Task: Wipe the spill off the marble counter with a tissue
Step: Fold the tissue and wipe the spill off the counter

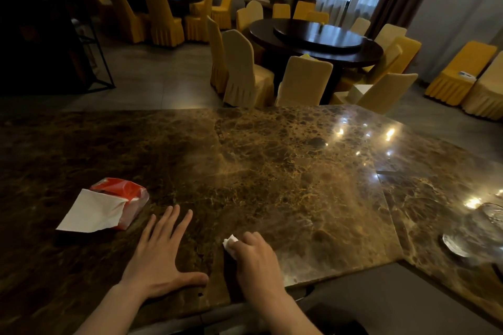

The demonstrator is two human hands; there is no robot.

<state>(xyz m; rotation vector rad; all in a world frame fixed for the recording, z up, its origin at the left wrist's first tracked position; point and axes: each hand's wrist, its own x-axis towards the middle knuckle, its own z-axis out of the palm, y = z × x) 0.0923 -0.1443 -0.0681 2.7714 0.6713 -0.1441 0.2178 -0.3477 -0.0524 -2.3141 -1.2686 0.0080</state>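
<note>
My right hand is closed around a crumpled white tissue and presses it onto the brown marble counter near the front edge. Only a corner of the tissue shows past my fingers. My left hand lies flat on the counter just to the left, fingers spread, holding nothing. A red and white tissue pack lies further left with one white sheet pulled half out. I cannot make out a spill; a pale smear shows to the right of my right hand.
A glass dish sits at the counter's right end. The counter's front edge runs just below my wrists, with a lower ledge at the right. Beyond the far edge stand round dark tables and yellow-covered chairs.
</note>
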